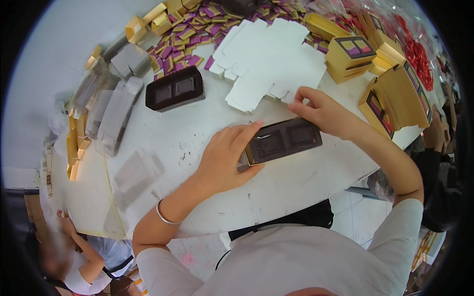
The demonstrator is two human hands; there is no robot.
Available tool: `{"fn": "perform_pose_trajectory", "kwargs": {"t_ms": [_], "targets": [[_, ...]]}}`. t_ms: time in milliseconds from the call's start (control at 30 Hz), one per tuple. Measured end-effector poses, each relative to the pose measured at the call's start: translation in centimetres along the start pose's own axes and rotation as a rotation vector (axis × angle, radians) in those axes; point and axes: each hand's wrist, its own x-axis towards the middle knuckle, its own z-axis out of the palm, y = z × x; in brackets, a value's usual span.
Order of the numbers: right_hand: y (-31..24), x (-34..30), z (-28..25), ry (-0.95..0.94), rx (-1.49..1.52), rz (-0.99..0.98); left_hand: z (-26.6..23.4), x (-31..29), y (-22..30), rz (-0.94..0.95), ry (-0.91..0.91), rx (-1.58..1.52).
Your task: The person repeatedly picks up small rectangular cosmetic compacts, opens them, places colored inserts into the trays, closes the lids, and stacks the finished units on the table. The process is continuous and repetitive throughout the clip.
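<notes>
A dark brown plastic tray with two square wells lies at a slant in front of me, a thin gold edge showing at its left end. My left hand grips that end, thumb on the near side and fingers on the far side. My right hand is at the tray's far right corner, its fingers curled into a pinch. Whatever they may hold is too small to make out. Just beyond lies a stack of white die-cut card blanks. Another brown tray block stands farther left.
Purple-and-gold wrapped pieces are heaped at the back. Gold boxes and red ribbon lie at the right. Clear plastic sleeves and gold card pieces line the left. Another person sits at lower left.
</notes>
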Motion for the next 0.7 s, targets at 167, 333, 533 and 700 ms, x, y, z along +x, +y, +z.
{"fn": "perform_pose_trajectory", "kwargs": {"t_ms": [167,333,533,700], "targets": [[-1.7,-2.4,0.4,-0.019,-0.302,-0.392,-0.1,-0.1,-0.2,-0.047,-0.005,-0.014],[0.7,-3.9,-1.6,-0.219,-0.396,-0.639,-0.1,0.0,0.0,-0.048,-0.022,-0.026],[1.5,-3.5,0.0,-0.212,-0.411,-0.750,-0.2,0.2,-0.5,-0.040,-0.025,-0.072],[1.7,-4.3,0.5,-0.065,-0.773,-0.990,-0.4,0.3,-0.6,-0.016,-0.037,-0.063]]}}
